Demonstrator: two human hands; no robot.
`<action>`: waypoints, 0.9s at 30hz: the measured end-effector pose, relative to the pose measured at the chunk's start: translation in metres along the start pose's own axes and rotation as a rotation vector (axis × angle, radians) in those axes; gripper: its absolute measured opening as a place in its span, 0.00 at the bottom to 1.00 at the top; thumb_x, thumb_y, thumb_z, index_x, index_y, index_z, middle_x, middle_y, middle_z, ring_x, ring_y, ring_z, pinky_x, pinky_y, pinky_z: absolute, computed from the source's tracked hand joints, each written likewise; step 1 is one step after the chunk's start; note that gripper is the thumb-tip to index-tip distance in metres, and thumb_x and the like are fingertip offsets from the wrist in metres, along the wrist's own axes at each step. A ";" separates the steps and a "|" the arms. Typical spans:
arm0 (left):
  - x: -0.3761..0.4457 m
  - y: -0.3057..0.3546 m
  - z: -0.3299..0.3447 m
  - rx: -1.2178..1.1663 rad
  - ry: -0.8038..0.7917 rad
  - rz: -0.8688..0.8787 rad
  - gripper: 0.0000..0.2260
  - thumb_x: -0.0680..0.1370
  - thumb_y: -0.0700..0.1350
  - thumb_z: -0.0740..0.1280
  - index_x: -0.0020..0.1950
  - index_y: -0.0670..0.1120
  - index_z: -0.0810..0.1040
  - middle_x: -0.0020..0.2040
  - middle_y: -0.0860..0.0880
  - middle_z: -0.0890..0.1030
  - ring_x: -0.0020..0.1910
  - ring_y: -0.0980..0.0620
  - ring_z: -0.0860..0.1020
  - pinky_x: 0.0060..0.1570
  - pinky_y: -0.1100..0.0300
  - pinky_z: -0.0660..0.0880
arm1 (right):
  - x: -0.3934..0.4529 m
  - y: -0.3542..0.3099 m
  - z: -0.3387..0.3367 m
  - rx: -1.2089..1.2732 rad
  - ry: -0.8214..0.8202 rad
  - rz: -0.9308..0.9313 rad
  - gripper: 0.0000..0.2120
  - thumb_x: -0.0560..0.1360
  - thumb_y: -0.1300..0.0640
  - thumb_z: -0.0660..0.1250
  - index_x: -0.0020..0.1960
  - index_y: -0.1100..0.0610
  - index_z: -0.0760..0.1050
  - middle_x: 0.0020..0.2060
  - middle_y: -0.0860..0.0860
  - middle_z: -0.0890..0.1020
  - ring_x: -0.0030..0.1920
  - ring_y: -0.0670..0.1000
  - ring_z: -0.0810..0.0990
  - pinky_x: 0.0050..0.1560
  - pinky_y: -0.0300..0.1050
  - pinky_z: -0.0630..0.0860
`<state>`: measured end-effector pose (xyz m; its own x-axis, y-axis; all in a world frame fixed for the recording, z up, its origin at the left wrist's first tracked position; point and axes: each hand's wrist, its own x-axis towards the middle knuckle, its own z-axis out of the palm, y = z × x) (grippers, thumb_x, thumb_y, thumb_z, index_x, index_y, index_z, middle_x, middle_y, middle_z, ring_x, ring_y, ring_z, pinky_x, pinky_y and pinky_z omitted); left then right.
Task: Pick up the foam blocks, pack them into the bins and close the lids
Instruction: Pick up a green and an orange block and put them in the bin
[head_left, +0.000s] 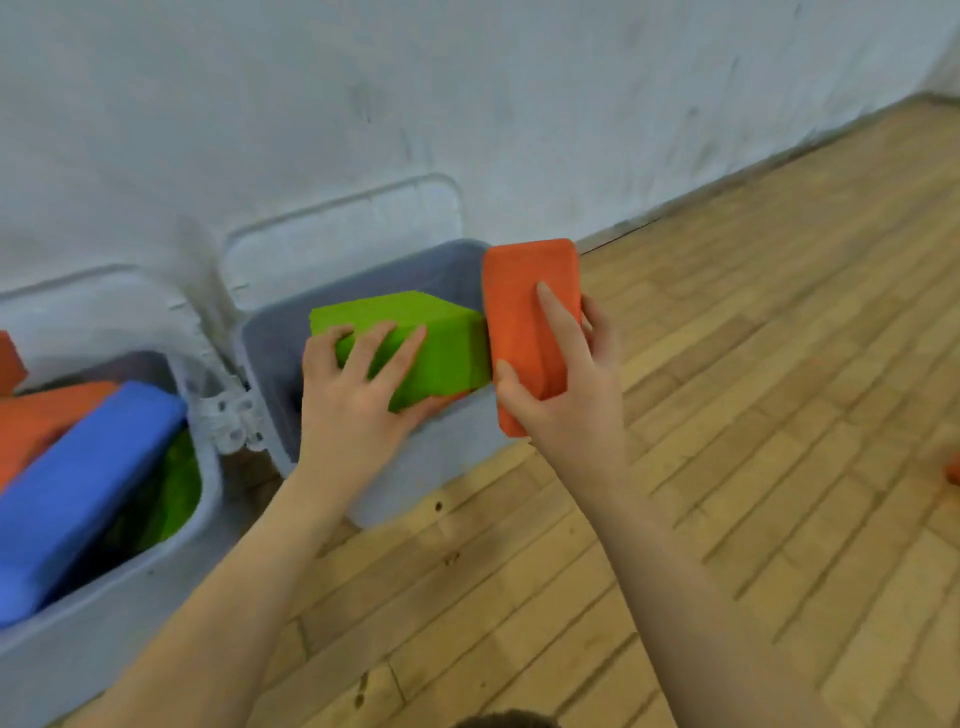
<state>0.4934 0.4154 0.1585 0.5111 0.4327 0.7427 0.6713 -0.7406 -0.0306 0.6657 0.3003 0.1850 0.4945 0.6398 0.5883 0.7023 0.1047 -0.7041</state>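
Green foam block (415, 343), gripped by left hand (353, 384), enters grey bin (415, 478); right hand (561, 384) holds orange foam block (530, 322) at 3 o'clock (likely next in).

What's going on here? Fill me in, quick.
A person is packing foam blocks into grey bins on a wooden floor. The left hand holds a green block over the open right bin, while the right hand grips an orange block at that bin's right edge. The left bin already holds a blue block and others. Both lids stand open against the wall.
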 end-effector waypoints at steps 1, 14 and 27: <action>0.001 -0.014 0.007 0.014 -0.007 -0.019 0.25 0.71 0.59 0.68 0.64 0.47 0.76 0.59 0.41 0.77 0.55 0.36 0.69 0.55 0.40 0.70 | 0.010 0.003 0.017 0.008 -0.029 -0.014 0.32 0.68 0.51 0.71 0.71 0.48 0.66 0.67 0.55 0.65 0.64 0.47 0.67 0.52 0.25 0.67; 0.025 -0.049 0.058 -0.053 -0.308 -0.221 0.22 0.75 0.53 0.56 0.63 0.43 0.76 0.62 0.42 0.76 0.60 0.38 0.72 0.58 0.44 0.63 | 0.066 0.052 0.106 -0.213 -0.296 0.018 0.17 0.77 0.52 0.65 0.64 0.51 0.75 0.67 0.52 0.71 0.64 0.54 0.70 0.55 0.53 0.75; 0.060 0.185 0.139 -0.581 -0.646 0.168 0.15 0.77 0.48 0.63 0.61 0.43 0.77 0.57 0.44 0.79 0.55 0.40 0.75 0.53 0.48 0.69 | -0.024 0.158 -0.096 -0.557 -0.165 0.510 0.13 0.79 0.49 0.58 0.60 0.50 0.76 0.52 0.44 0.79 0.50 0.45 0.78 0.45 0.46 0.76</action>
<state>0.7227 0.3753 0.1044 0.8997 0.3703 0.2309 0.2710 -0.8888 0.3696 0.8135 0.2280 0.0978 0.7741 0.6157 0.1473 0.5837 -0.6039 -0.5428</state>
